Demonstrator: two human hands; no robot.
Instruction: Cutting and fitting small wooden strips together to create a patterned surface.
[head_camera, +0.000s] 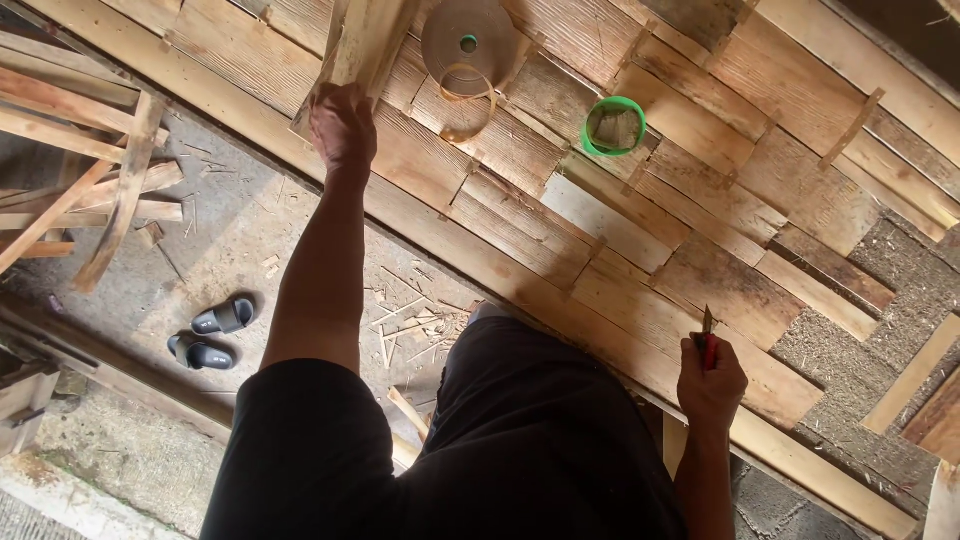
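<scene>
A wide panel of wooden planks (620, 250) runs slantwise across the view, its boards fitted side by side with small wooden pegs between them, and rough matting shows past its right end. Below the panel's near edge lies a bare concrete floor (240, 250) strewn with wood shavings, with loose wooden slats (90, 180) stacked at the far left. The left hand (342, 128) reaches up to the panel's upper left part and is closed around the lower end of a short wooden board (362, 45) that stands on the planks. The right hand (711, 380) sits well apart from it, at the panel's near edge toward the right, curled into a fist around a small red-handled knife (707, 340) with its blade pointing up. A large reel of tan strapping tape (468, 45) lies on the planks just right of the board, a loose loop hanging from it. A green roll of tape (613, 127) lies further right. A pair of grey sandals (212, 335) rests on the floor.
</scene>
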